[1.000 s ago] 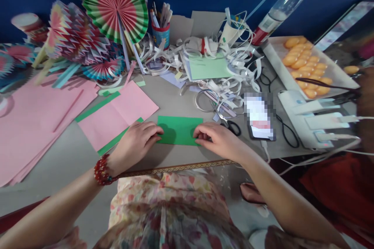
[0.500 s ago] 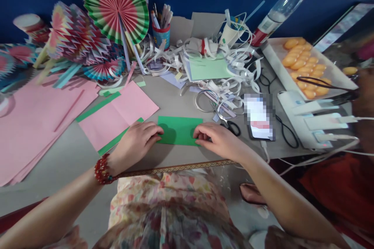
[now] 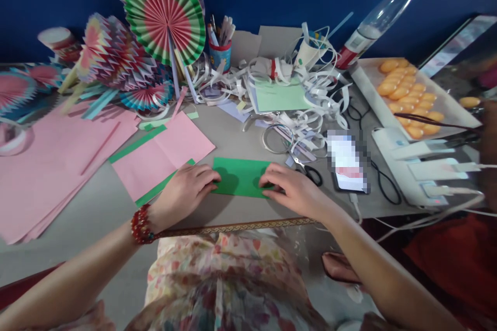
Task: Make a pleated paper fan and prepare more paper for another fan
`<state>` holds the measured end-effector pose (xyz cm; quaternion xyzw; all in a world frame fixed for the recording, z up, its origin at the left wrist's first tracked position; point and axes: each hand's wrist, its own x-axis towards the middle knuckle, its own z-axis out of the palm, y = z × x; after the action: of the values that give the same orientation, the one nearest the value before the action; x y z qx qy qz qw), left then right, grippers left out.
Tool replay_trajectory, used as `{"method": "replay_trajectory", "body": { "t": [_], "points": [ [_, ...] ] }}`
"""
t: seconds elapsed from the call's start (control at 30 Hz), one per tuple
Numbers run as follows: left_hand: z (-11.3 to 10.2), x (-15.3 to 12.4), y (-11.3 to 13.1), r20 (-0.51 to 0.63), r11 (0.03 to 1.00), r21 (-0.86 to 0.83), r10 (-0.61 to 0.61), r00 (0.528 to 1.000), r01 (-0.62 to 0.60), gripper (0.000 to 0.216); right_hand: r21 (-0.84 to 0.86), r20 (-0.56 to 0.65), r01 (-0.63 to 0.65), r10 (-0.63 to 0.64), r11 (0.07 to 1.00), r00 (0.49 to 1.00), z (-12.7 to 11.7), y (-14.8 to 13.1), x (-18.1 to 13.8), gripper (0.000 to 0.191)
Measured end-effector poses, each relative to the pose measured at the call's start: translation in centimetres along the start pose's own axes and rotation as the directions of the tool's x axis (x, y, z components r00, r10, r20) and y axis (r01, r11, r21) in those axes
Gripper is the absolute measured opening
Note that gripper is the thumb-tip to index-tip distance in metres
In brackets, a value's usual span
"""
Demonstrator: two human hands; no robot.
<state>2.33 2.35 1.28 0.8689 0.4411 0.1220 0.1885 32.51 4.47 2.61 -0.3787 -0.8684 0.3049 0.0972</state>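
Observation:
A green strip of paper (image 3: pixel 241 178) lies flat on the table between my two hands. My left hand (image 3: pixel 190 189) has its fingers curled at the paper's left end, fingertips pressed together on the edge. At the opposite end, my right hand (image 3: pixel 291 186) bends its fingers over the paper, the thumb close to the lower corner. The undersides of both hands are hidden. Just beyond my left hand is a creased pink sheet (image 3: pixel 149 165) with green strips along two of its edges.
Pink sheets (image 3: pixel 50 160) are stacked at left below pleated paper fans (image 3: pixel 166 20). Curled white paper strips (image 3: pixel 229 80) spread along the back. Scissors (image 3: pixel 310 173), a phone (image 3: pixel 347 163), a power strip (image 3: pixel 407 165) and a tray of yellow-orange items (image 3: pixel 359 70) stand to the right.
The whole view has shifted slightly, so things sit a little lower and further right. Both hands stay at the ends of the green paper, which lies much as before.

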Motion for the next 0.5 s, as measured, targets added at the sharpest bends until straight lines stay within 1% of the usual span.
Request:
{"method": "replay_trajectory", "body": {
  "t": [0.07, 0.13, 0.2, 0.23, 0.37, 0.43, 0.5],
  "points": [
    [0.0, 0.0, 0.1, 0.000, 0.999, 0.032, -0.003, 1.000, 0.003, 0.019, -0.076, 0.005, 0.055, -0.055, 0.996, 0.998, 0.1, 0.0, -0.2, 0.019],
    [0.0, -0.1, 0.2, 0.011, 0.998, 0.062, 0.002, 1.000, -0.003, 0.020, -0.185, 0.012, 0.110, -0.110, 0.977, 0.994, 0.3, 0.0, -0.4, 0.036],
    [0.0, -0.1, 0.1, 0.020, 0.995, 0.099, 0.031, 0.999, -0.033, 0.025, -0.278, 0.025, 0.156, -0.155, 0.948, 0.988, 0.6, -0.1, -0.6, 0.050],
    [0.0, -0.2, 0.1, 0.019, 0.991, 0.125, 0.055, 0.998, -0.057, 0.030, -0.306, 0.033, 0.176, -0.174, 0.936, 0.984, 0.8, -0.1, -0.6, 0.053],
    [-0.1, -0.3, -0.2, 0.031, 0.952, 0.246, 0.181, 0.983, -0.183, 0.053, -0.343, 0.062, 0.215, -0.206, 0.914, 0.977, 1.1, -0.1, -0.6, 0.049],
    [-0.4, -0.2, -0.2, 0.064, 0.926, 0.279, 0.245, 0.967, -0.253, 0.056, -0.368, 0.058, 0.218, -0.211, 0.904, 0.976, 1.1, -0.1, -0.6, 0.047],
    [-0.7, 0.0, -0.1, 0.101, 0.902, 0.294, 0.299, 0.949, -0.316, 0.056, -0.394, 0.054, 0.222, -0.218, 0.892, 0.974, 1.1, -0.1, -0.7, 0.045]
  ]
}}
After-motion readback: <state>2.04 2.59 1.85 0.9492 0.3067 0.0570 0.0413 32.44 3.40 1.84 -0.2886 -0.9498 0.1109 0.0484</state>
